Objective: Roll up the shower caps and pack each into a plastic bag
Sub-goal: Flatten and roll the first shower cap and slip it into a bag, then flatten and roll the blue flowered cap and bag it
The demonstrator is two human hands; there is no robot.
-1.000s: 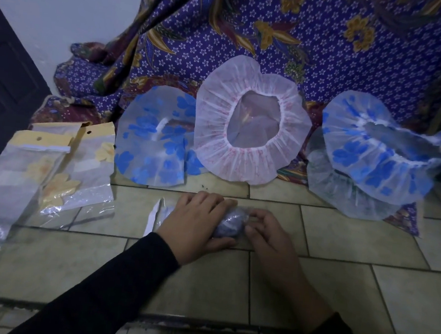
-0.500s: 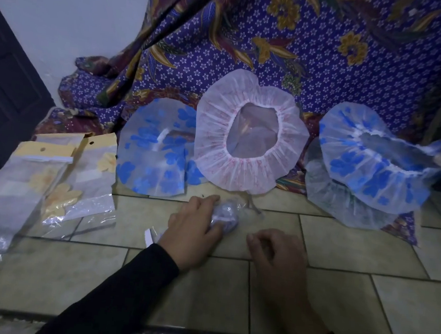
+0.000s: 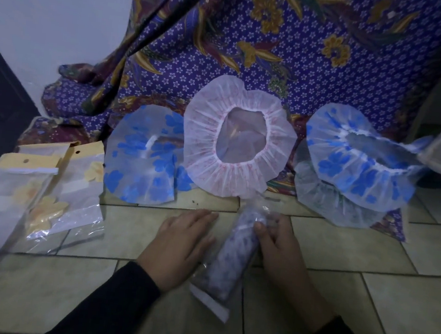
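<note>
Plastic bags [image 3: 75, 195]: spares with yellow headers, well left of the hands, flat on tiles [image 3: 368, 253].
Left hand [image 3: 181, 247]: flat, fingers straight, holding nothing, against the bag's side.
Bagged roll [image 3: 231, 263]: between the hands; likely light, soft, springy, with slippery film.
Right hand [image 3: 281, 252]: thumb and fingers pinching the roll's far end.
Hold: probably mid-roll, gentle squeeze.

L hand [image 3: 179, 247] flat, fingers [image 3: 203, 217] straight; R hand [image 3: 284, 251] fingers curled, gripping.
</note>
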